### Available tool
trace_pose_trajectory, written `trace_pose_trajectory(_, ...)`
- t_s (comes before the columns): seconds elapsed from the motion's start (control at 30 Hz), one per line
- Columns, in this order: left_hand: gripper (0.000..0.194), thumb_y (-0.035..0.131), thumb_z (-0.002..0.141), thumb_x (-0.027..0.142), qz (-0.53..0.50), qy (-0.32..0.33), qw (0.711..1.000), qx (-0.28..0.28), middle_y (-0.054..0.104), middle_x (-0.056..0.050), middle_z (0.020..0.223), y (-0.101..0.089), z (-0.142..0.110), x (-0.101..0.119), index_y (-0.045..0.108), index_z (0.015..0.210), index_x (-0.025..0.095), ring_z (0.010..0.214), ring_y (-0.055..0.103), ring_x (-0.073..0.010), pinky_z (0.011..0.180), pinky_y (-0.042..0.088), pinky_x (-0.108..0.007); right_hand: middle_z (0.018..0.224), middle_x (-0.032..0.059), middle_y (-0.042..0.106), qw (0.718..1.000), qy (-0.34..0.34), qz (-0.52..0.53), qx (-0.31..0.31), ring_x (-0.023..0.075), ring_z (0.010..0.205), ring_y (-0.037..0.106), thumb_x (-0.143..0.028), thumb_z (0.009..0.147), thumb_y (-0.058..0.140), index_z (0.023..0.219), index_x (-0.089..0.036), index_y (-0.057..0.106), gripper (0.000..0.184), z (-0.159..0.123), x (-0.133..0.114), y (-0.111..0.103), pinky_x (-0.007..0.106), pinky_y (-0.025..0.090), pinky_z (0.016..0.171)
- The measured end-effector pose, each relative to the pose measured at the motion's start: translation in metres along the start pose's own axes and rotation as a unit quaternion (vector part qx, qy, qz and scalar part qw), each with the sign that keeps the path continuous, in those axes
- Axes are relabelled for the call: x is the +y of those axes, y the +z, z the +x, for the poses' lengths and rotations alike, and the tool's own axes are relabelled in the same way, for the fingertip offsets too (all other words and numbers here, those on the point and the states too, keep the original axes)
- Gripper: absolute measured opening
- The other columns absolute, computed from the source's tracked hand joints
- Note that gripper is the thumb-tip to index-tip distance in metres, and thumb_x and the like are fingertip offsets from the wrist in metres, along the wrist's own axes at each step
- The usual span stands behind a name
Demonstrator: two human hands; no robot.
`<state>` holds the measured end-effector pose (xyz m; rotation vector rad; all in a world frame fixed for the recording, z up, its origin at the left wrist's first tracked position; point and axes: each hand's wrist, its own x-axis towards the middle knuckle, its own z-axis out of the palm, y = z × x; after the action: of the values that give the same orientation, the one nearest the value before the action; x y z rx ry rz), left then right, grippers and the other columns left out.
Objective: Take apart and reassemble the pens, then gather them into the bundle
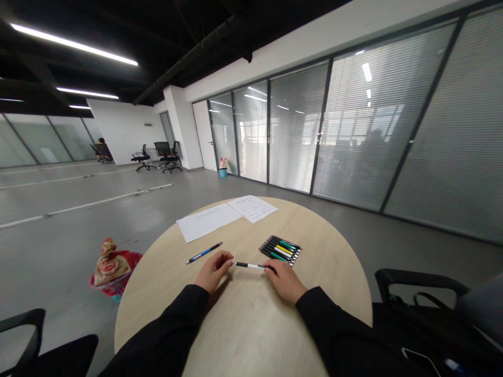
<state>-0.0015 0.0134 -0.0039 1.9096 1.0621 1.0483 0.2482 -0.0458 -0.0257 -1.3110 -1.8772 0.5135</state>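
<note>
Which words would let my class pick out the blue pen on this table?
Start at the round pale wood table. Just beyond the person's left hand, a blue-and-black pen lies alone on the bare wood. Unlike the row of pens and the black-and-white pen between that hand and the right hand, it touches nothing.

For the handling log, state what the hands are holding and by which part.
A black-and-white pen: the right hand holds its right end in the fingers. The left hand reaches its left end, but whether it grips cannot be told.
</note>
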Motion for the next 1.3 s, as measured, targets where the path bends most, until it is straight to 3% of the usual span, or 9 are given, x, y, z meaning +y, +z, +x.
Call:
trace_pose_trajectory(0.3, 0.024, 0.068, 0.073, 0.038, -0.063, -0.049, 0.997, -0.010, 0.057, 0.001, 0.064, -0.002, 0.001, -0.001, 0.063, 0.078, 0.014, 0.056, 0.048, -0.0113, 0.055, 0.037, -0.024, 0.088, 0.0053, 0.070, 1.000, 0.002, -0.001, 0.009, 0.0183, 0.085, 0.061, -0.022, 0.091, 0.048, 0.092, -0.018, 0.069, 0.021, 0.001, 0.000, 0.000, 0.027, 0.043, 0.078)
trace_pose_trajectory(0.87, 0.033, 0.070, 0.066, 0.046, -0.042, -0.067, 0.971, 0.227, 0.064, -0.002, 0.065, -0.025, 0.010, -0.018, 0.065, 0.076, 0.015, 0.060, 0.057, -0.0154, 0.062, 0.047, -0.028, 0.100, 0.0095, 0.071, 0.984, 0.065, -0.011, 0.167, 0.0210, 0.093, 0.064, -0.019, 0.088, 0.049, 0.097, -0.017, 0.070, 0.023, 0.008, 0.016, -0.006, 0.032, 0.047, 0.086)
trace_pose_trajectory(0.97, 0.033, 0.069, 0.066, 0.046, -0.035, -0.070, 0.968, 0.238, 0.064, -0.002, 0.066, -0.025, 0.010, -0.018, 0.065, 0.077, 0.015, 0.061, 0.057, -0.0155, 0.062, 0.048, -0.028, 0.100, 0.0093, 0.071, 0.986, 0.061, -0.019, 0.152, 0.0211, 0.094, 0.064, -0.020, 0.088, 0.050, 0.098, -0.017, 0.071, 0.024, 0.007, 0.016, -0.005, 0.032, 0.046, 0.088)
trace_pose_trajectory(1.3, 0.031, 0.068, 0.067, 0.045, -0.023, -0.062, 0.984, 0.168, 0.062, 0.000, 0.063, -0.014, 0.007, -0.014, 0.065, 0.075, 0.016, 0.061, 0.058, -0.0158, 0.061, 0.047, -0.028, 0.095, 0.0086, 0.066, 0.994, 0.010, -0.108, 0.027, 0.0200, 0.092, 0.060, -0.016, 0.089, 0.051, 0.105, -0.018, 0.069, 0.025, -0.001, 0.002, 0.000, 0.029, 0.044, 0.084)
